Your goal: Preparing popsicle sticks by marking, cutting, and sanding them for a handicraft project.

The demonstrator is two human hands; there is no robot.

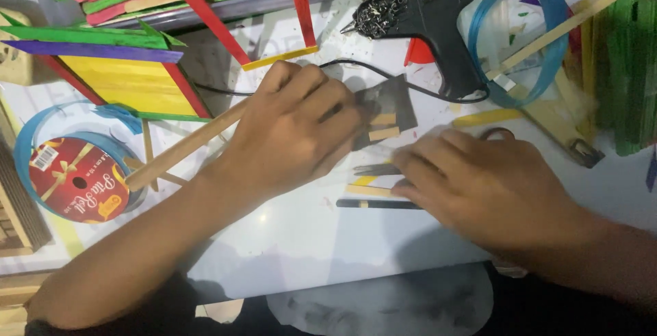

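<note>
From the head camera, you have two hands on the white desk (301, 240). Your left hand (294, 131) is curled, fingers together, pressing on one dark grey card piece (393, 107) that carries two short pale sticks; whether it grips the long wooden dowel (181, 148) running under it is hard to tell. Your right hand (482, 185) lies flat, fingers together, over a few thin sticks (373, 189), at least three, partly covered. One black glue gun (428, 18) lies above, its cord looping towards your left hand. Two blue ribbon loops show: one ribbon spool (75, 178) at left, one ribbon hoop (544, 42) at right. A coloured stick panel (123, 79) sits upper left. The edges are cluttered and cut off.
</note>
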